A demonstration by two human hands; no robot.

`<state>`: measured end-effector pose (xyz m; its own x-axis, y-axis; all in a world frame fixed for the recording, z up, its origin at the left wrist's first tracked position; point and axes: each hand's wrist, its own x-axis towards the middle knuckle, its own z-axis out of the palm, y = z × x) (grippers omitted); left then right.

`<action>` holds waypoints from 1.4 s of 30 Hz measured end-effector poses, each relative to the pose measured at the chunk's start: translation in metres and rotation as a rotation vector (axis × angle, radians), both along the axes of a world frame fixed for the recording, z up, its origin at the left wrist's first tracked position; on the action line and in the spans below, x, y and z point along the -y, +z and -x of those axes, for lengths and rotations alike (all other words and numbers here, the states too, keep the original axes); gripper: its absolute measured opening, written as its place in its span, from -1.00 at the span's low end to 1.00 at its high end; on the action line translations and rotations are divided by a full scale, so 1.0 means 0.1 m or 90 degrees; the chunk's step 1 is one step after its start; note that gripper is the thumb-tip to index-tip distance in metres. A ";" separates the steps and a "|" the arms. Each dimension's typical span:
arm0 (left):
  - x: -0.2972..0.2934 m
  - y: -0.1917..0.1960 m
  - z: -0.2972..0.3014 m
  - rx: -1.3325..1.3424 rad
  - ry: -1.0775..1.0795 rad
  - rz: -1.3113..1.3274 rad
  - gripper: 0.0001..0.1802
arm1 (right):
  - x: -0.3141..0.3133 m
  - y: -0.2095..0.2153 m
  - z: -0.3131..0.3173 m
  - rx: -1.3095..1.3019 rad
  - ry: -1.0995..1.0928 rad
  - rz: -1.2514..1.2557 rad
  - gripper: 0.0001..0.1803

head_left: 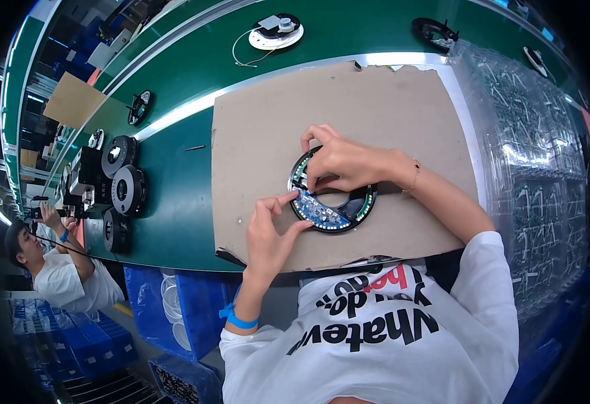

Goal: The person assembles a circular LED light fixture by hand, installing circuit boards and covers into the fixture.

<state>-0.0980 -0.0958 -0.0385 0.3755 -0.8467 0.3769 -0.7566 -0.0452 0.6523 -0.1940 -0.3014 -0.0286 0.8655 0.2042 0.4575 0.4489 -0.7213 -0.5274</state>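
Two bare hands of yours meet over a black ring (357,207) that lies flat near the middle of the cardboard sheet (261,141). That sheet is matt, tan and torn along its far edge. Your left hand (268,225) has thumb and forefinger spread, their tips touching the ring's near left side. Your right hand (349,161) arches over the ring's far left part, fingers bent and drawn in close to the thumb; whether they pinch a small part cannot be told, as your own fingers cover the spot. Inside the ring sits a curved blue circuit board (322,214), rough with tiny parts, and small pale squares line the rim.

Right of the cardboard sheet, clear, shiny plastic trays (483,87) carry many green boards (544,202) with thin white wires. Below the sheet's left corner, a smooth blue bin (204,296) holds round white discs (172,299) beneath clear film. Beyond the sheet, a white disc (261,42) with a black piece on top and a loose pale wire rests on the smooth green table (174,222). Left of the sheet stand thick black rings (128,190) with grey faces.
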 end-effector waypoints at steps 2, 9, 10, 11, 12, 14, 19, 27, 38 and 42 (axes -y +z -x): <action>0.00 0.00 0.00 -0.012 0.001 -0.007 -0.46 | 0.00 0.00 -0.01 -0.002 0.003 0.005 -0.87; 0.02 -0.02 -0.01 -0.021 -0.001 -0.007 -0.46 | 0.01 -0.01 -0.04 -0.013 0.008 0.011 -0.88; 0.02 -0.02 -0.01 -0.017 -0.001 -0.010 -0.46 | 0.01 -0.01 -0.04 -0.013 0.008 0.011 -0.88; 0.02 -0.02 -0.01 -0.017 -0.001 -0.010 -0.46 | 0.01 -0.01 -0.04 -0.014 0.010 0.005 -0.88; 0.02 -0.02 -0.02 -0.015 -0.002 -0.009 -0.46 | 0.01 -0.01 -0.04 -0.016 0.013 -0.001 -0.89; 0.03 -0.03 -0.02 -0.013 -0.003 -0.007 -0.46 | 0.00 -0.02 -0.05 -0.013 0.010 -0.003 -0.89; 0.03 -0.04 -0.03 -0.025 -0.007 -0.008 -0.46 | 0.01 -0.06 -0.06 -0.010 0.009 -0.018 -0.88; 0.03 -0.06 -0.04 -0.018 -0.005 -0.007 -0.45 | 0.01 -0.05 -0.07 0.022 -0.009 -0.015 -0.87; 0.05 -0.07 -0.05 -0.016 -0.011 0.005 -0.45 | 0.05 -0.10 -0.10 0.015 0.034 -0.062 -0.89; 0.05 -0.09 -0.07 -0.015 -0.013 -0.011 -0.44 | 0.04 -0.09 -0.11 0.016 0.043 -0.066 -0.90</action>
